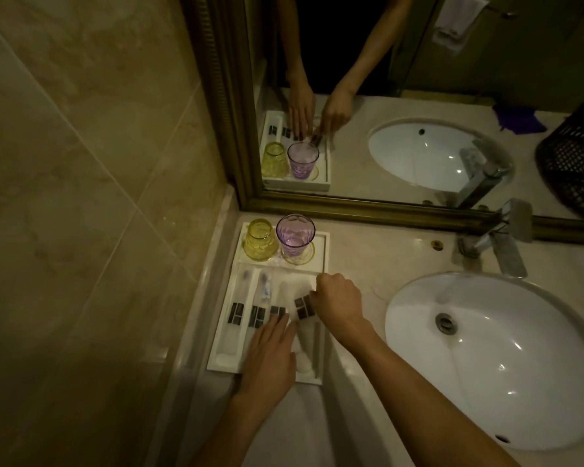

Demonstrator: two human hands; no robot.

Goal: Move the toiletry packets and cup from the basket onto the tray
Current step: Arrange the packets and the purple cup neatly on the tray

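Head view: white tray (pixel 321 251) at nine o'clock of the sink (pixel 486 358). Yellow cup (pixel 259 239) and purple cup (pixel 294 235) stand at its twelve o'clock end; packets (pixel 235 312) fill the slots. Right hand (pixel 338 303) pinches the last packet (pixel 303 307); left hand (pixel 270 357) lies flat, fingers together, on the neighbouring packets. Task judged nearly complete.

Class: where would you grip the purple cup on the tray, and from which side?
Grip the purple cup around its upper wall, coming from above and the sink side. It stands upright, mouth up, and the yellow cup sits close on its other side.
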